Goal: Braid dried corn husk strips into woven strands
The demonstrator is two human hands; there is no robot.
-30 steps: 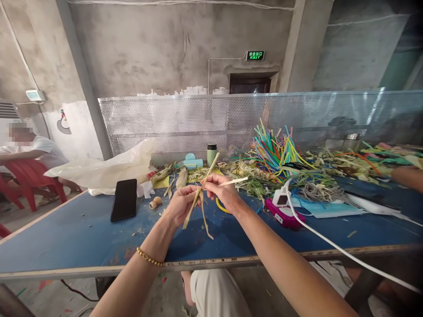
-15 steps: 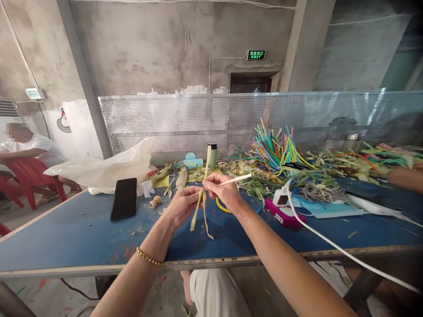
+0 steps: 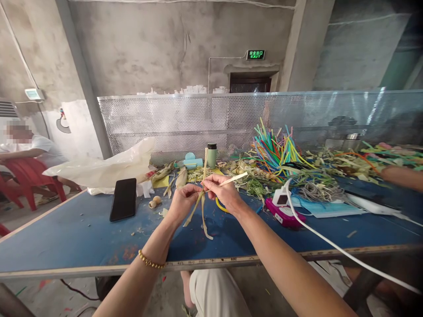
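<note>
Pale dried husk strips (image 3: 206,222) cross between my fingertips above the blue table. My left hand (image 3: 183,203) is closed in a pinch on the strips near where they meet. From the other side my right hand (image 3: 223,193) pinches them at the same crossing, thumb and finger pressed together. One strip end points straight up, another sticks out to the right past my right hand, and two tails hang below. The crossing itself is partly hidden by my fingers.
A black phone (image 3: 123,199) lies left of my hands. Behind are a pale plastic bag (image 3: 109,169), a green bottle (image 3: 212,156) and colourful stems (image 3: 277,149). To the right sits a magenta box (image 3: 284,213) beside a white cable (image 3: 330,246). Another person's arm (image 3: 401,176) reaches in at far right.
The hanging tails have swung, the left one shifting further left. The upright end has moved slightly left. Both hands keep their pinch, almost in place.
</note>
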